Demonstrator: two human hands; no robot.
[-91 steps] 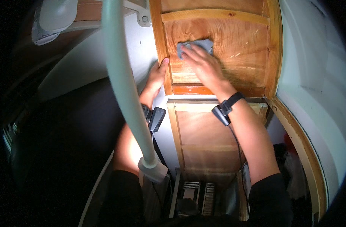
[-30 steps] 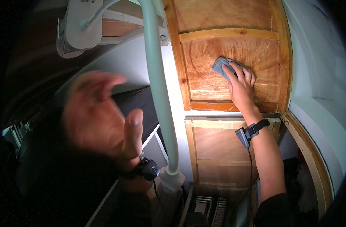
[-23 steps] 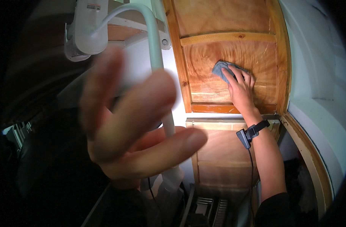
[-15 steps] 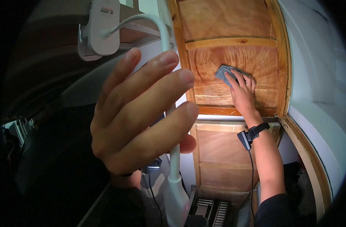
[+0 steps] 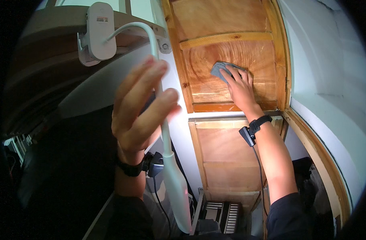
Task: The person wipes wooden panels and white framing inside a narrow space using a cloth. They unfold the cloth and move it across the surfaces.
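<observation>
My right hand [image 5: 242, 87] presses a folded grey-blue cloth [image 5: 221, 71] against a wooden panel [image 5: 199, 54], its fingers bent over the cloth. Curved, swirling streaks show on the panel around it. Raised much closer to me, my left hand [image 5: 137, 108] is smeared by motion. Its fingers are apart and slightly bent, and I see nothing held in them. Beside and partly behind those fingers runs the white bendy neck of a clip-on lamp [image 5: 151, 40]. The left thumb is mostly hidden.
The lamp's white clip base [image 5: 101, 32] sits on a rail at upper left; its long head [image 5: 177, 196] hangs low in the middle. Wooden framing [image 5: 282, 52] borders the panel. A keyboard instrument [image 5: 231, 218] lies below. Each wrist wears a small black camera [image 5: 247, 136] with a cable.
My left hand has drawn back and down, looking smaller, its fingers bending more. The whole view has shifted, moving the panel leftward in the picture. My right hand stays on the cloth.
</observation>
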